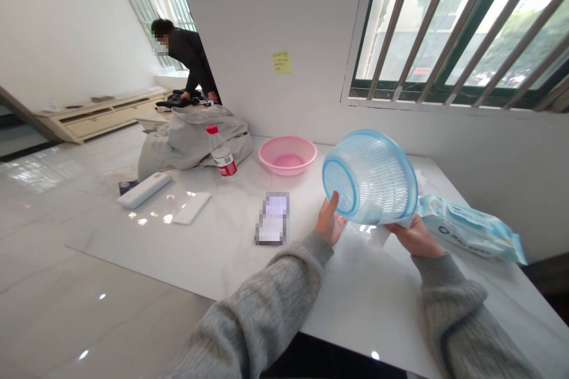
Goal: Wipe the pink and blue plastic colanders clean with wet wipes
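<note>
A translucent blue plastic basket (373, 177) with slotted sides is held up above the white table, tilted so that its round base faces left. My left hand (329, 222) grips it at the base, thumb on the outside of the base ring and the other fingers partly hidden behind. At the lower right side, my right hand (418, 238) is closed on a white wipe (379, 235), pressed against the basket near its rim. Part of the wipe hangs down below the basket. Beside my right hand lies a light blue pack of wipes (473, 228).
A pink basin (287, 156), a red-capped bottle (222, 157) and a phone (272, 219) are on the table (355, 296). Further left are a white long case (144, 190), a white flat piece (192, 208) and grey cloth (191, 139). A person (189, 56) bends over in the background.
</note>
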`<state>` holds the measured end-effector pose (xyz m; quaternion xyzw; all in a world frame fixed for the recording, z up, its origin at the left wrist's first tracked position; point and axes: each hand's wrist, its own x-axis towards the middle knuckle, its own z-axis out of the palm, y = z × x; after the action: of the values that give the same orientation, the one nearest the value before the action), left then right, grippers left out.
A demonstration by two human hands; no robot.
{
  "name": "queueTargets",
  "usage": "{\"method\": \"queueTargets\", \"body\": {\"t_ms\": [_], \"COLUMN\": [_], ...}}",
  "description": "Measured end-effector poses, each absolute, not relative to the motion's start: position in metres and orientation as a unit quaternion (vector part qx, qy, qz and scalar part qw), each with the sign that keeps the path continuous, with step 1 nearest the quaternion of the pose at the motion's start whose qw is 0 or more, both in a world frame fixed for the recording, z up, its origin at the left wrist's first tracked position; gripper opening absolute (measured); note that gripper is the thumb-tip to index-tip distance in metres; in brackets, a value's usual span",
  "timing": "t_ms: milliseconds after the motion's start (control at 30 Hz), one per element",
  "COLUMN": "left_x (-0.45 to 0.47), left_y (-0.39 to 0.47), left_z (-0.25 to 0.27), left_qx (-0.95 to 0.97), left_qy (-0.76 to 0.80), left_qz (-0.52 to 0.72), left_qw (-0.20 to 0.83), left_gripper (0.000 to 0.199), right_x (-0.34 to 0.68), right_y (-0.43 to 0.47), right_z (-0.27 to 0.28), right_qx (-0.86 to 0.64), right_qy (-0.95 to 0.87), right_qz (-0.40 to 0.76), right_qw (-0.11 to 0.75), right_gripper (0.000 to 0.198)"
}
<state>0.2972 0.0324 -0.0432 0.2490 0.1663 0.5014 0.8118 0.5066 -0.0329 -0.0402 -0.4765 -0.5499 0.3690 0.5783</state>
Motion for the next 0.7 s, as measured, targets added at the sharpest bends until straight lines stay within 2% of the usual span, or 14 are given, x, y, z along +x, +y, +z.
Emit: {"method": "queueTargets", "body": {"t_ms": [367, 567, 700], "left_x": [0.297, 0.298, 0.301], "left_y": [0.036, 0.039, 0.042], "left_z": [-0.042, -0.049, -0.054], "left_qx": [0.28, 0.247, 0.227], "left_qy": [0.149, 0.146, 0.158], "left_qz": [0.546, 0.566, 0.583], "left_qw": [0.776, 0.773, 0.764], "left_gripper": [0.068, 0.059, 0.055], "right_x": [0.514, 0.502, 0.491], "right_y": [-0.037, -0.042, -0.044], "right_z": [-0.045, -0.029, -0.029], "right_qx": [-0.486, -0.489, -0.482], "right_qy": [-0.581, -0.612, -0.606], "right_qz": [0.346, 0.328, 0.321], "right_qw": [0.554, 0.529, 0.545], "right_gripper": [0.047, 0.041, 0.043]}}
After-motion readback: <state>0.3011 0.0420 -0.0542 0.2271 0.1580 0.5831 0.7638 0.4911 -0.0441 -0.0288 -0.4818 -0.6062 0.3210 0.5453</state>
